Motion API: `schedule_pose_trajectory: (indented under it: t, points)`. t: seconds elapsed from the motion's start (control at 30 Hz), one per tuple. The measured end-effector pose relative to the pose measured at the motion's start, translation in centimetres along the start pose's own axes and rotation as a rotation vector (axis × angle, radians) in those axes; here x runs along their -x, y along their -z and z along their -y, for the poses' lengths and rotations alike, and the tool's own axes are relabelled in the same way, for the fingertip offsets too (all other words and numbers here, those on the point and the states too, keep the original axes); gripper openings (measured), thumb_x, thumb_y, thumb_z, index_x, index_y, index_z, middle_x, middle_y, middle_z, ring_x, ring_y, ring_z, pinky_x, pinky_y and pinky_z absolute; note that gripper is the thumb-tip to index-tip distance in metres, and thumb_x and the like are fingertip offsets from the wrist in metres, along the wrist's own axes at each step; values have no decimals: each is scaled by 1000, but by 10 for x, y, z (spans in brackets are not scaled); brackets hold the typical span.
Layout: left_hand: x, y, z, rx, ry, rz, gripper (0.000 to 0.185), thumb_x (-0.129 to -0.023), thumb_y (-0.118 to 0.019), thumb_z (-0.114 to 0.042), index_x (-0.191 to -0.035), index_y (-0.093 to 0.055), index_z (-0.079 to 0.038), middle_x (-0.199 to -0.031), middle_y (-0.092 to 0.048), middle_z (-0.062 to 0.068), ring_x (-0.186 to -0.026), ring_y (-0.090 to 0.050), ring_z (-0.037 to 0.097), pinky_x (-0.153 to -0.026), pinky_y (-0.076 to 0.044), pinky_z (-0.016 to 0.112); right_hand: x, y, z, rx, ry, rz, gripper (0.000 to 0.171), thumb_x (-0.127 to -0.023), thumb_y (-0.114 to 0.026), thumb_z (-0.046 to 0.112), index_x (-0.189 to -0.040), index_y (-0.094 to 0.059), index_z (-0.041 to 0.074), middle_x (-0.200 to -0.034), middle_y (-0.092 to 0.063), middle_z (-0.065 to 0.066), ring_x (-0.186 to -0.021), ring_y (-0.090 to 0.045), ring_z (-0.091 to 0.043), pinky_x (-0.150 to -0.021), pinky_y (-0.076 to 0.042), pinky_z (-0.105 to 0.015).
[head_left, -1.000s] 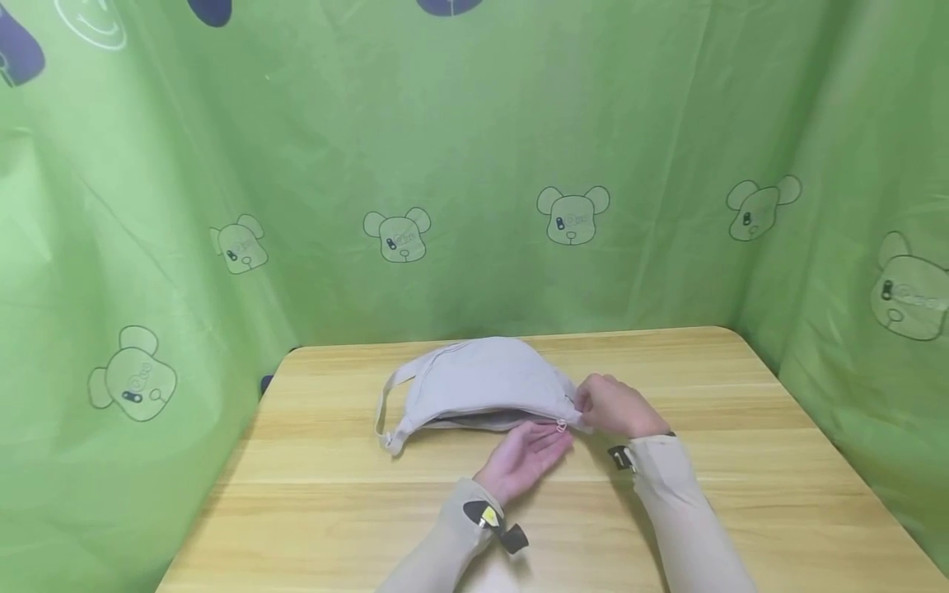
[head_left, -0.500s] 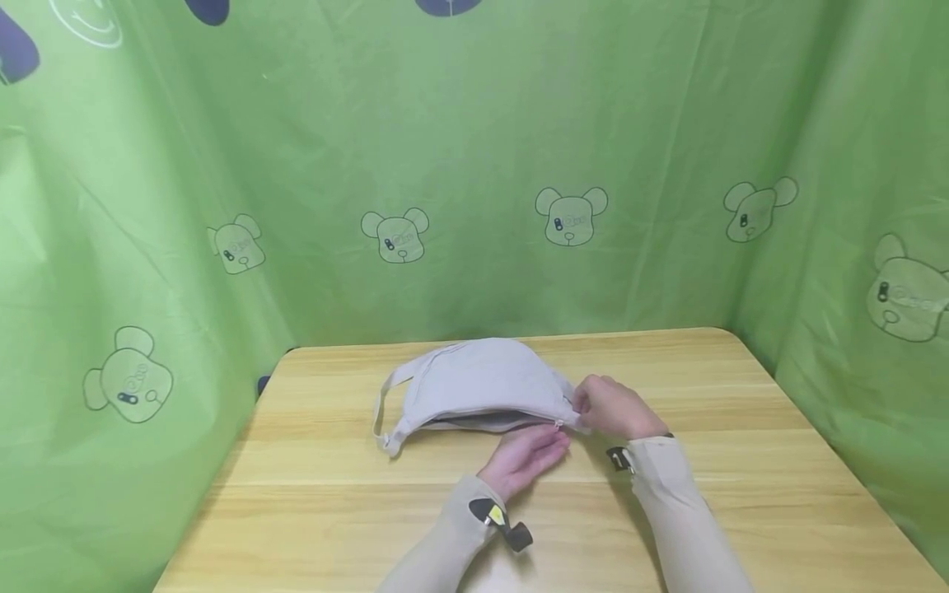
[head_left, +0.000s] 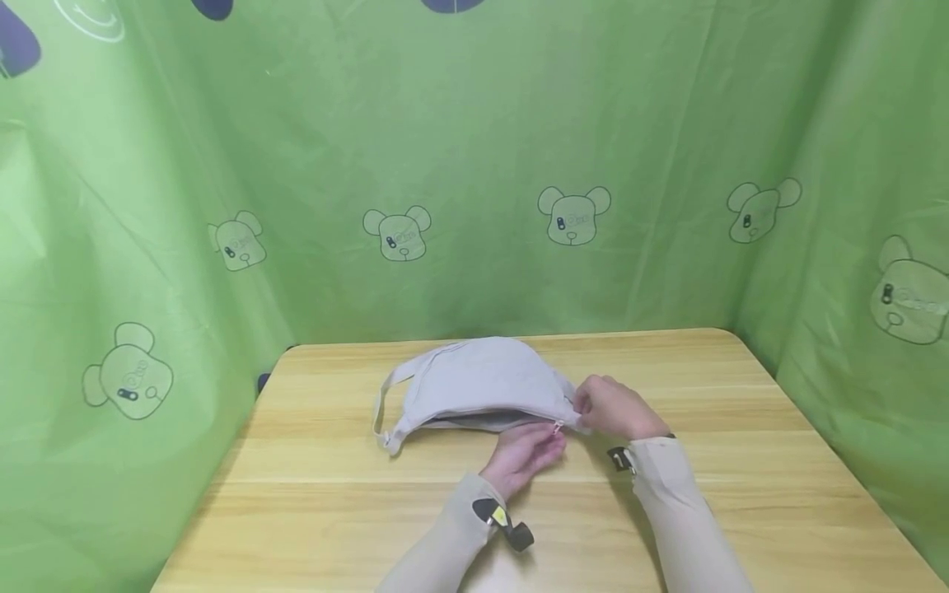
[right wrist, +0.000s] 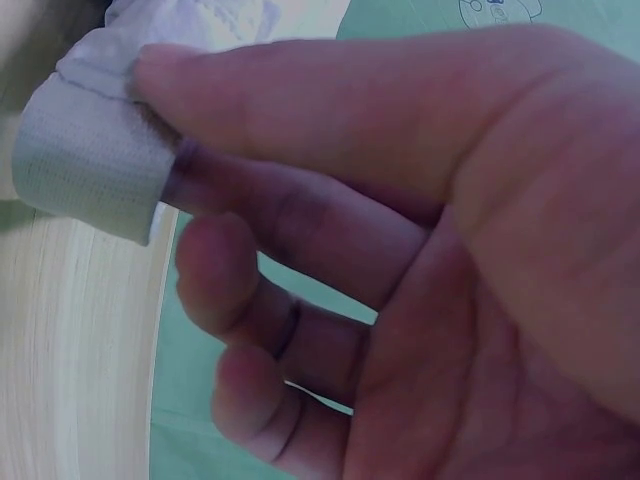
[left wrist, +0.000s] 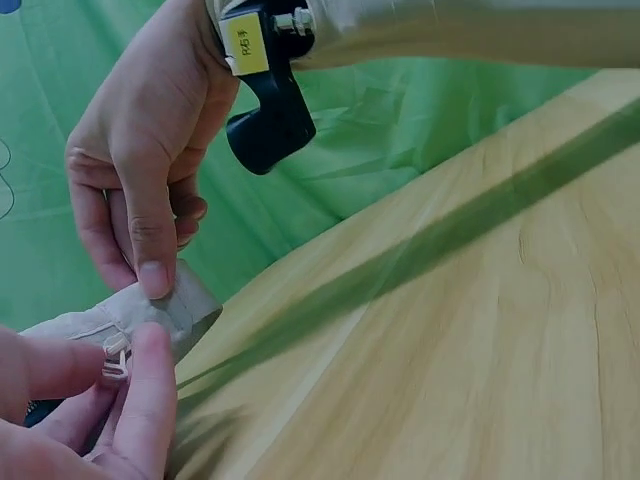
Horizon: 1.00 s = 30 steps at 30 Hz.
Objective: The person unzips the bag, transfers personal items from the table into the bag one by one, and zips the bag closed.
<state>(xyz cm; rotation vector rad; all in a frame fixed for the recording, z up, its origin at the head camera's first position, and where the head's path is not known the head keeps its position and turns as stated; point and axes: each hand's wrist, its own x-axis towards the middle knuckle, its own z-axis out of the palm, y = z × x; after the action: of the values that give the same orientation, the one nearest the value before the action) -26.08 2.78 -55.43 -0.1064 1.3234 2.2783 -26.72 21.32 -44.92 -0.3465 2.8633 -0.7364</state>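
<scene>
A pale grey crossbody bag point(head_left: 485, 375) lies on the table, its zipped opening facing me and gaping along the middle. My right hand point(head_left: 619, 406) pinches the bag's right end; in the right wrist view, thumb and index finger grip the fabric end point(right wrist: 90, 160) while the other fingers curl loosely. Just left of it, my left hand point(head_left: 522, 457) is at the zipper's right end. In the left wrist view its thumb and fingers close about the small light zipper pull point(left wrist: 117, 358). The bag's inside is too dark to make out.
The bag's strap point(head_left: 381, 403) loops out at its left side. Beneath lies a wooden table point(head_left: 319, 511) with rounded far corners. A green curtain point(head_left: 474, 288) with bear-head prints hangs around the back and both sides.
My left hand has turned from palm-up, with the pull lying at its fingers, to thumb and fingers closed about the pull. The right hand and the bag have stayed put.
</scene>
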Motion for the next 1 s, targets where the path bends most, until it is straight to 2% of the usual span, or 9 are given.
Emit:
schedule_pose_trajectory:
  t: [0.13,0.33,0.6,0.8,1.0]
  points:
    - [0,-2,0,-40,-9,-14,27,-94,-71,-9,-119,-70,4,-103,-77,13,-86,-75,13,-89,-62,32,0,0,-1,2,3,3,17,-78,-80,1,-95,-77,3,-95,-78,-11,-82,-69,-20,-82,-61,-44]
    - [1,-2,0,-81,-40,-16,29,-92,-74,-7,-118,-70,5,-110,-76,21,-87,-75,15,-90,-62,33,0,0,-2,-1,6,-4,13,-78,-79,0,-90,-77,6,-90,-77,-6,-77,-66,-17,-78,-59,-40]
    - [0,-2,0,-135,-107,-47,27,-91,-75,-7,-114,-72,5,-105,-78,19,-87,-77,17,-85,-63,33,0,1,-2,-2,11,-8,13,-78,-79,0,-89,-78,7,-88,-77,-5,-75,-64,-16,-76,-58,-38]
    - [-1,-2,2,-141,-128,-78,25,-89,-77,-6,-111,-74,4,-104,-78,19,-84,-78,17,-80,-63,32,0,1,-2,-3,9,-9,16,-78,-79,0,-94,-78,4,-94,-78,-10,-82,-69,-20,-81,-60,-43]
    - [-2,-2,2,-152,-125,-74,23,-89,-76,-5,-110,-74,3,-102,-79,18,-80,-77,14,-76,-63,29,1,2,-1,-7,1,-7,18,-79,-79,1,-96,-77,3,-97,-78,-12,-85,-71,-22,-84,-60,-45]
